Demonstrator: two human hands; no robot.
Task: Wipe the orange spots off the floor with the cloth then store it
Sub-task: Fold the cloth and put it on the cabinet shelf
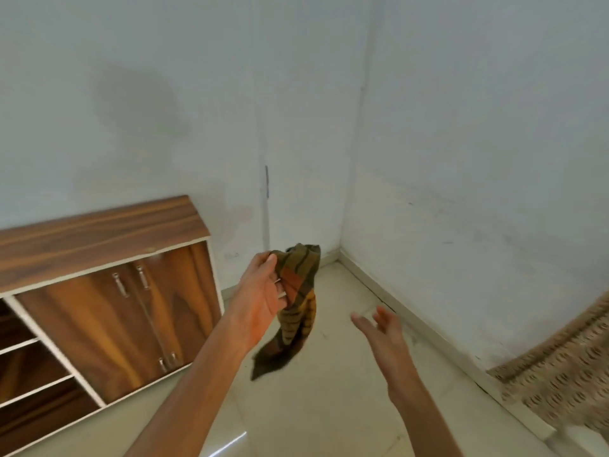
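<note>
The right hand [379, 328] hovered empty above the floor [329, 407], fingers loosely spread. Just beside it, the left hand [260, 291] gripped the striped cloth [298, 311], which dangled in mid-air. Farther left, a wooden cabinet [108, 301] stood against the wall [164, 127].

no legible text, no labels, brands, numbers or signs readable anywhere in view
</note>
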